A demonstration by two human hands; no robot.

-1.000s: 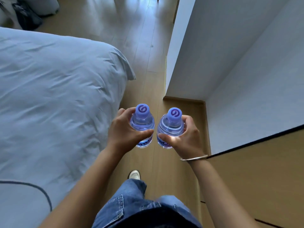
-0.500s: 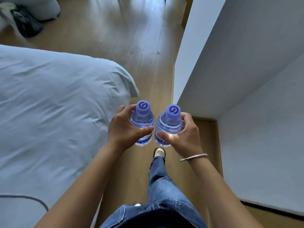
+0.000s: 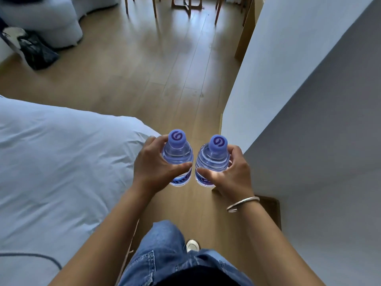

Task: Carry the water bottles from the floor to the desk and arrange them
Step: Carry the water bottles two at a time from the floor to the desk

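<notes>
Out in front of the body, above the wooden floor (image 3: 144, 65), two water bottles ride side by side, one in each hand. The left bottle (image 3: 177, 156) stands close to upright, long axis vertical, purple cap (image 3: 176, 136) aimed up at the camera with its swirl mark plain to see. The right bottle (image 3: 212, 162) matches it, cap (image 3: 217, 143) up, body dropping away toward the floor, perhaps a touch tilted. The two bodies sit just beside each other; whether they touch I cannot tell.

The left hand (image 3: 153, 168) wraps round its bottle from the outer side, thumb laid across the near face, fingers curled behind the shoulder. The right hand (image 3: 231, 174) grips the same way, thumb across the front, fingers hooked round the far side. A silver bangle (image 3: 242, 203) circles the right wrist.

Below, blue jeans (image 3: 165, 248) and the toe of a pale shoe (image 3: 192, 245) show on the planks. To the left lies a bed (image 3: 61, 172) under a rumpled white cover, a dark cable (image 3: 31, 254) trailing over its near edge. To the right rises a white wall (image 3: 309, 120), its corner close by the right hand. Further off: wooden chair legs (image 3: 181, 5) at the top, a white upholstered seat (image 3: 51, 19) at the top left, and a dark bag (image 3: 37, 52) on the floor beside it.
</notes>
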